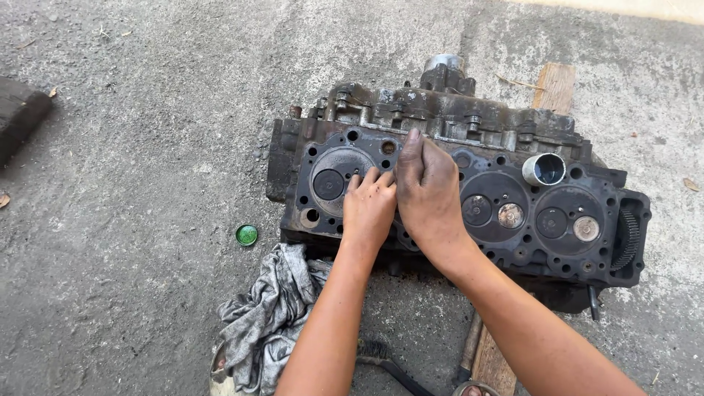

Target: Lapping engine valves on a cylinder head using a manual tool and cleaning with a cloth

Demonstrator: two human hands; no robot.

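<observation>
- Your left hand (369, 207) lies palm down on the face of the cylinder head (455, 198), fingers curled against the metal beside the leftmost combustion chamber; whether it grips anything you cannot tell
- Your right hand (427, 194) presses flat just beside it, touching it, fingers stretched toward the head's far edge, grasping nothing visible
- The cylinder head rests on the concrete floor (132, 147), propped on a wooden plank (555, 86)
- A small metal cup (544, 169) stands on the head near its far right corner
- A grey rag (268, 315) lies crumpled at the head's near left corner, with a green cap (247, 235) close by
</observation>
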